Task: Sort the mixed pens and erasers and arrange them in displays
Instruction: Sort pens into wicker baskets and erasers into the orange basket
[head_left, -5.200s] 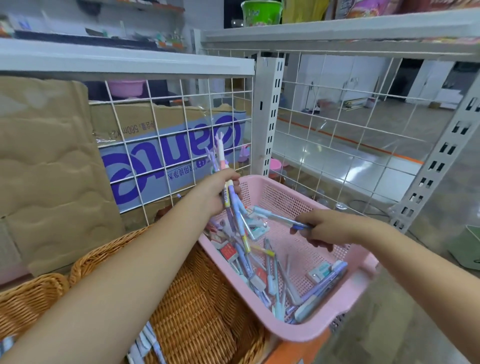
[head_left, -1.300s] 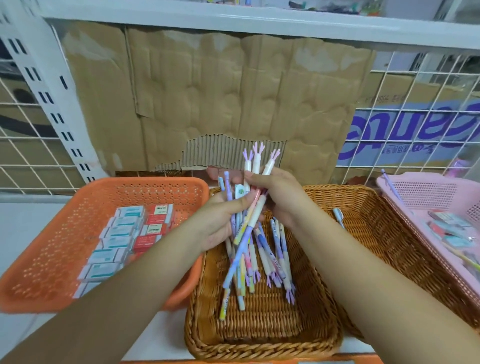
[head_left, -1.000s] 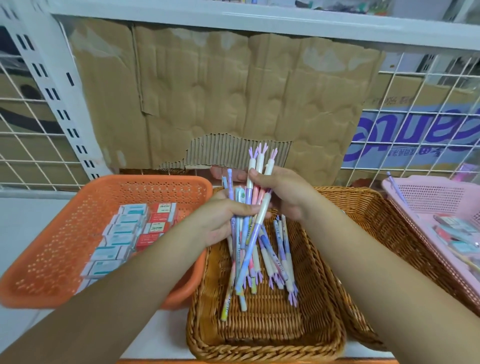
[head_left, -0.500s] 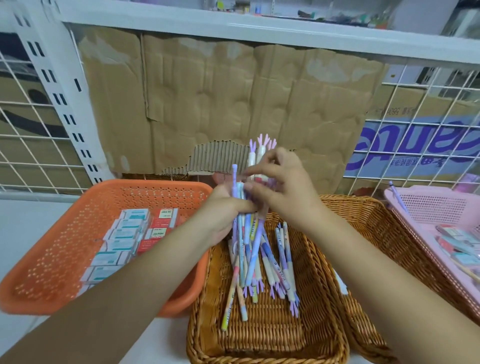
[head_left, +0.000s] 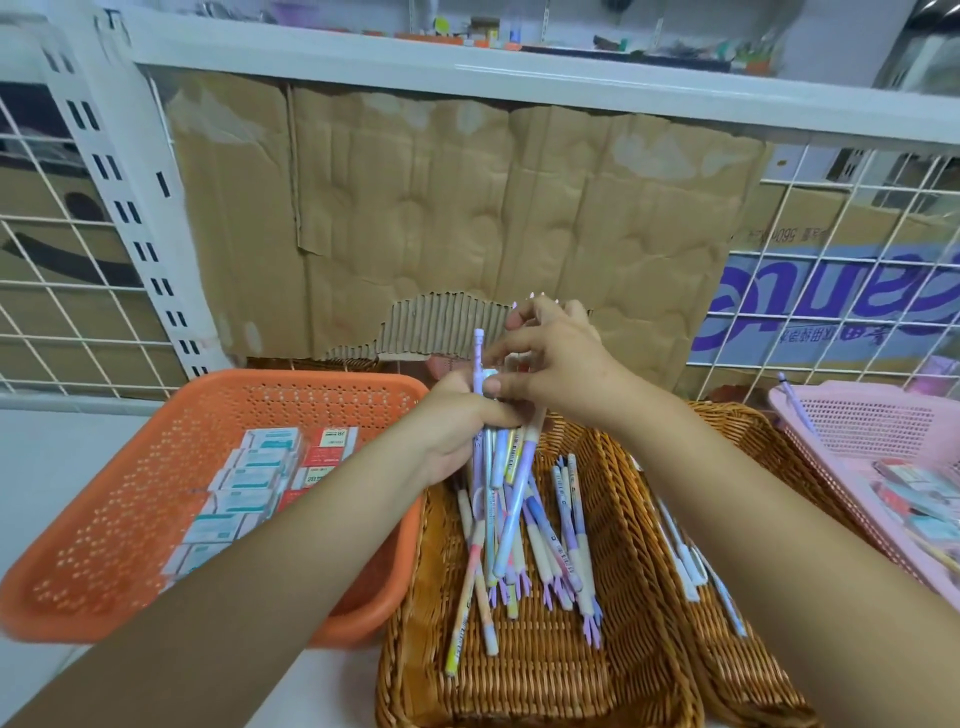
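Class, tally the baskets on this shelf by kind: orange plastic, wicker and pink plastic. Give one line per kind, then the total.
Orange basket: 1
Wicker baskets: 2
Pink basket: 1
Total: 4
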